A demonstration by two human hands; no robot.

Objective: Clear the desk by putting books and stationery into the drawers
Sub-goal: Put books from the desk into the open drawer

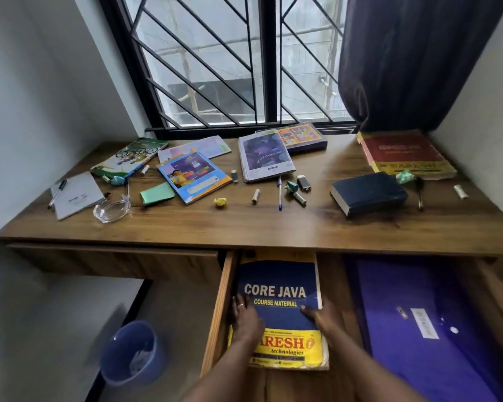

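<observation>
Book (282,288) with a blue and yellow cover lies flat in the open wooden drawer (219,309) under the tabletop (273,227). It fills the left part of the drawer. Its far end is tucked under the tabletop's front edge.

The left hand (246,319) rests on the book's left side. Its fingers (238,303) are straight and a little spread, and one has a ring. The right hand (323,319) is at the book's right side. Its thumb lies on the cover. The other fingers are blurry, so I cannot tell if they curl round the edge.

The cover says "CORE JAVA" in white and "COURSE MATERIAL" in yellow. Lower down, on the yellow part, are the red letters "ARESH" and the word "technologies".

Right of the book is a big purple thing (418,329) with a small white label. The label is too small to read.

On the floor to the left stands a blue bin (114,352) with something pale inside.

Up on the tabletop, a glass ashtray (111,211) sits near the front left. Just beside it is a grey notepad (79,195) with a pen (57,193) on top. A blue pen (279,192) lies near the middle. A thick dark blue book (369,192) lies to the right. Behind it, by the curtain (413,59), is a red and yellow book (404,153).
</observation>
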